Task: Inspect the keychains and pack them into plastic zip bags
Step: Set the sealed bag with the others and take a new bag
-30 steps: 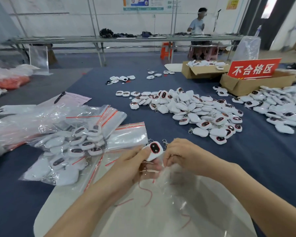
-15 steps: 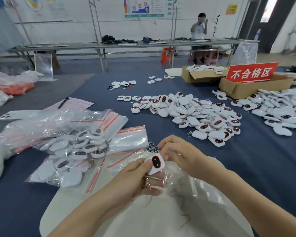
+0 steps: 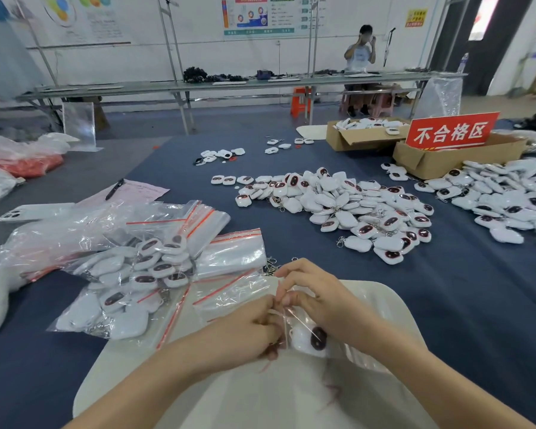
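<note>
Both hands met over a white tray (image 3: pixel 393 308) at the near edge of the blue-covered table (image 3: pixel 477 305). The left hand (image 3: pixel 251 329) had its fingers curled in and pinched the top edge of a small clear zip bag (image 3: pixel 288 320). The right hand (image 3: pixel 319 300) pinched the same edge from the other side, fingertips bent down and touching those of the left. A white keychain (image 3: pixel 302 337) with a dark oval face sat inside that bag, just below the two hands and above the tray.

To the left lay several filled bags (image 3: pixel 130 274) of keychains, overlapping one another. Beside them was a stack of empty bags (image 3: pixel 229 252) with red seal strips. A loose pile of keychains (image 3: pixel 347 209) spread across the middle of the table, and a second pile (image 3: pixel 502 193) lay well to the right. Behind that one stood a cardboard box (image 3: pixel 430 159) bearing a red sign (image 3: pixel 452 133), with another open box (image 3: pixel 359 136) of keychains just beside it. A few stray keychains were scattered farther back.

On the far left, a pen (image 3: pixel 114 189) rested on a pink sheet of paper (image 3: pixel 140 191), near a white phone (image 3: pixel 34 212) lying face down. Another person (image 3: pixel 359 54) sat at a long bench along the back wall.
</note>
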Action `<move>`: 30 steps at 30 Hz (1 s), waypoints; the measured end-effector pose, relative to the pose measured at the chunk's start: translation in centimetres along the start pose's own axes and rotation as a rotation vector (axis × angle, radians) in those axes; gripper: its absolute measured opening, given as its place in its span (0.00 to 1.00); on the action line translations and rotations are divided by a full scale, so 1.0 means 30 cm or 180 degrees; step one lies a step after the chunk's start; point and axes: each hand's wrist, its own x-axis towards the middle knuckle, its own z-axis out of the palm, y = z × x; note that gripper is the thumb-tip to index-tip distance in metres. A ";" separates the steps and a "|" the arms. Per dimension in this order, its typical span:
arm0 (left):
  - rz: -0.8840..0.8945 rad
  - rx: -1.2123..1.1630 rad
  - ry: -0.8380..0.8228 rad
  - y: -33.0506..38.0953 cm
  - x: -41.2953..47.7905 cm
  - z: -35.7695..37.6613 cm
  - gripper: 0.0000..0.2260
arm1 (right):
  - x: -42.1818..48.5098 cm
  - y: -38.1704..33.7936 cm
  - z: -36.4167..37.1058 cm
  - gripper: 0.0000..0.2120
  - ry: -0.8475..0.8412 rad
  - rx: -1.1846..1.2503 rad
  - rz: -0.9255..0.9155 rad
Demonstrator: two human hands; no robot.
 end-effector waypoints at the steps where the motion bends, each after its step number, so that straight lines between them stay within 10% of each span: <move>1: -0.0012 -0.0060 -0.0036 -0.004 0.001 0.007 0.14 | 0.001 -0.002 0.000 0.20 -0.0005 -0.0005 0.0001; 11: 0.0819 0.0558 0.0785 -0.081 0.004 0.050 0.02 | -0.021 0.034 -0.015 0.16 0.0080 0.0066 0.0303; 30: 0.0313 0.0896 0.0265 -0.003 0.058 0.005 0.12 | -0.031 0.085 -0.065 0.13 0.0541 0.0604 0.0661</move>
